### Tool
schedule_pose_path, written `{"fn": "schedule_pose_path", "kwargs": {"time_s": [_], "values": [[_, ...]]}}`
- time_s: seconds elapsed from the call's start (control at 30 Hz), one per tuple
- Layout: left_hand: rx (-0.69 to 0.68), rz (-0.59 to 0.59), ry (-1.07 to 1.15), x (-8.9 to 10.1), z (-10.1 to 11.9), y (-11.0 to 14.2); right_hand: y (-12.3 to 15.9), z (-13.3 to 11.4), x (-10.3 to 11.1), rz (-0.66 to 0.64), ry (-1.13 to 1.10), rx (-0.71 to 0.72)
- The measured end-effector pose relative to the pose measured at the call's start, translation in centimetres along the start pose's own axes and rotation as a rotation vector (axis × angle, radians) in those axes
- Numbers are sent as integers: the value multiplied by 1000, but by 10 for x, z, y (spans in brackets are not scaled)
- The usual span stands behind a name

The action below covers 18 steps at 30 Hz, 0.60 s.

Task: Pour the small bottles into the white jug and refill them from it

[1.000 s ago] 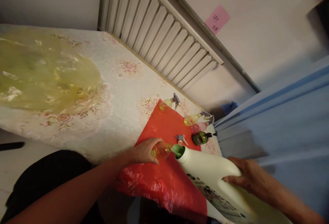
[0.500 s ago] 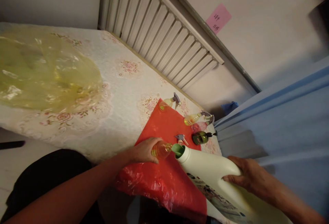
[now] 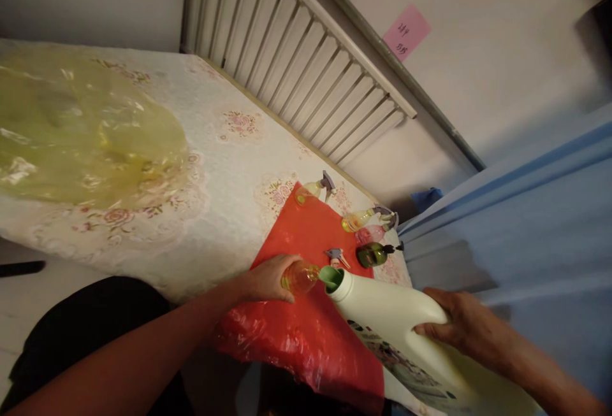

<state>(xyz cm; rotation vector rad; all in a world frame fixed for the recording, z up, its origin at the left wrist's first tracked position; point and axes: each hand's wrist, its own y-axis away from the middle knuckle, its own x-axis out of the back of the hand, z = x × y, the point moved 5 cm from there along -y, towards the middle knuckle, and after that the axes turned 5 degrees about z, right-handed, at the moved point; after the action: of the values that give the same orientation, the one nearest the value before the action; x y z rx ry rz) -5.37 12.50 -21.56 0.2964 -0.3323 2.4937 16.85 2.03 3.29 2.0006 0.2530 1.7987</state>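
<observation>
My left hand (image 3: 270,279) is wrapped round a small clear bottle (image 3: 302,277) with yellowish liquid in it. Its open neck meets the green pouring spout (image 3: 331,277) of a large pale jug (image 3: 387,304). By its handle, my right hand (image 3: 456,317) grips this jug, which lies tilted toward the bottle; a printed label shows on its lower side. Under both is a red plastic sheet (image 3: 310,228). Just beyond the spout lies a loose grey spray head (image 3: 337,257). Whether liquid is flowing at the neck is too small to tell.
On the flowered tablecloth (image 3: 224,180), several bottles stand beyond my hands: a clear spray bottle (image 3: 308,193), a yellow one (image 3: 356,220), a pink one (image 3: 370,233) and a dark green pump bottle (image 3: 371,255). A yellow plastic bag (image 3: 90,136) lies left. A radiator (image 3: 296,53) and blue curtain (image 3: 526,225) border the table.
</observation>
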Motion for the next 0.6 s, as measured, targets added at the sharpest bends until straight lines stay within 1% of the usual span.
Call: {"fn": "schedule_pose_path", "kwargs": {"time_s": [0.3,0.6], "values": [[7,5,-3,2,6,1,-1,3,0,18,13,1],[-7,11,-2,0,0,0,-1,3,0,17,28,-2]]}}
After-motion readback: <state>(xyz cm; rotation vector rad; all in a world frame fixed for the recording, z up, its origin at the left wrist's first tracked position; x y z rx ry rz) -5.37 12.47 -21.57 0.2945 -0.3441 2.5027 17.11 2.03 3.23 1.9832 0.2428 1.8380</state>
